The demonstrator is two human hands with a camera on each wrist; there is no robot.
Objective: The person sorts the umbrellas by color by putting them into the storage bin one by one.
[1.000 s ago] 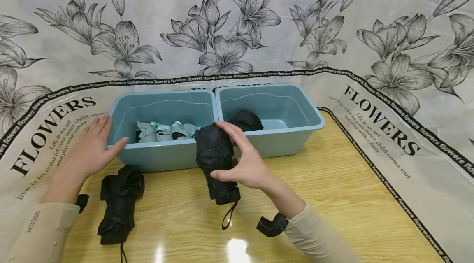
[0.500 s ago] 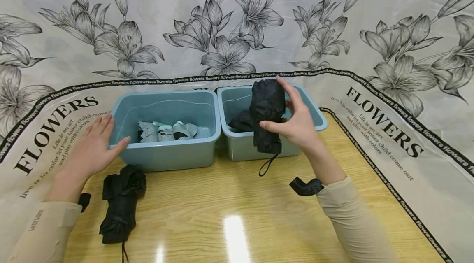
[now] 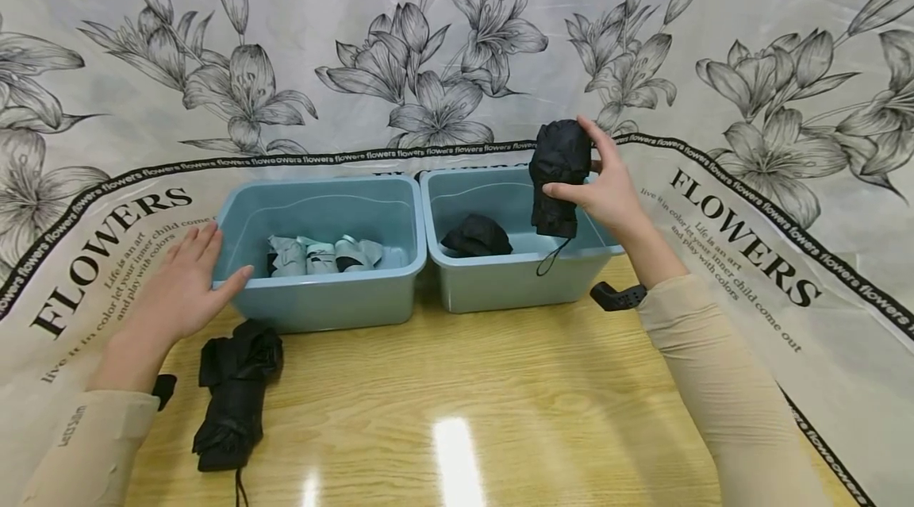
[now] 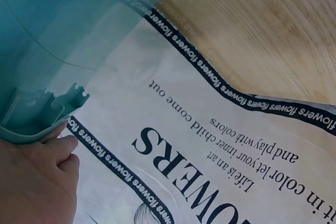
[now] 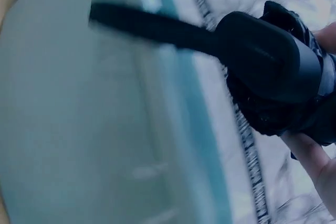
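Note:
My right hand (image 3: 607, 186) grips a folded black umbrella (image 3: 560, 166) between thumb and fingers, holding it upright above the right blue bin (image 3: 514, 285). Its smooth dark handle (image 5: 278, 56) and wrist strap show in the right wrist view. Inside that bin lies another black folded bundle (image 3: 477, 236), partly hidden by the front wall. My left hand (image 3: 171, 285) rests with straight fingers at the left end of the left blue bin (image 3: 321, 301). A second folded black umbrella (image 3: 232, 396) lies on the table below the left hand.
Several pale grey-green and black items (image 3: 321, 255) lie in the left bin, their lower parts hidden by its front wall. Both bins stand side by side on the wooden table (image 3: 400, 396), against a flower-printed cloth (image 3: 500, 94) behind them.
My right hand has carried the umbrella from in front of the left bin, right and upward, to above the right bin. The bins now stand slightly apart at the front. My left hand stays put.

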